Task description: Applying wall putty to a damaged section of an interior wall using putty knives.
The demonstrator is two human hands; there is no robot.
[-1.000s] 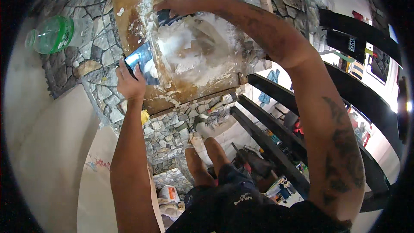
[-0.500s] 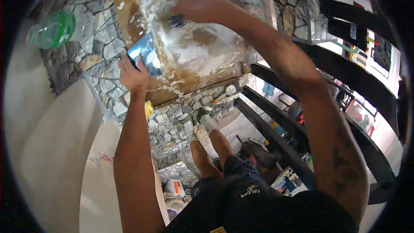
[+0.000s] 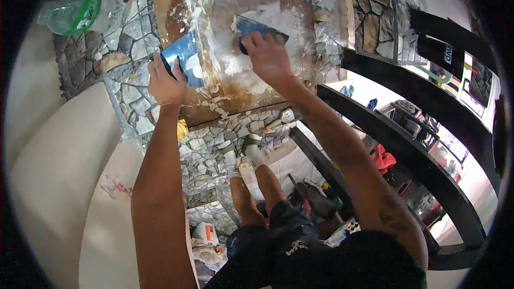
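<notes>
My left hand [image 3: 167, 86] is closed on a wide metal putty knife [image 3: 184, 48], which carries a dab of white paste near its lower right corner. It is held at the left part of a brown wooden board [image 3: 170, 1]. White putty [image 3: 225, 8] is smeared over the board's middle and right, with thicker lumps between the two blades. Over that smeared area, my right hand [image 3: 270, 61] grips a second wide scraper [image 3: 262, 27]. Its blade lies tilted across the putty, and the fingers press on its back.
A clear plastic bottle with a green band [image 3: 72, 12] lies on the stone-patterned surface [image 3: 128, 37] at left. Black curved bars [image 3: 396, 134] run along the right, above a cluttered lower area. A white tub [image 3: 205, 233] stands low, near my legs. Something yellow [image 3: 182, 129] sits below the board.
My right hand with its scraper has come nearer to me and to the right across the smeared board. My left hand keeps its putty knife in about the same place. The view has shifted slightly.
</notes>
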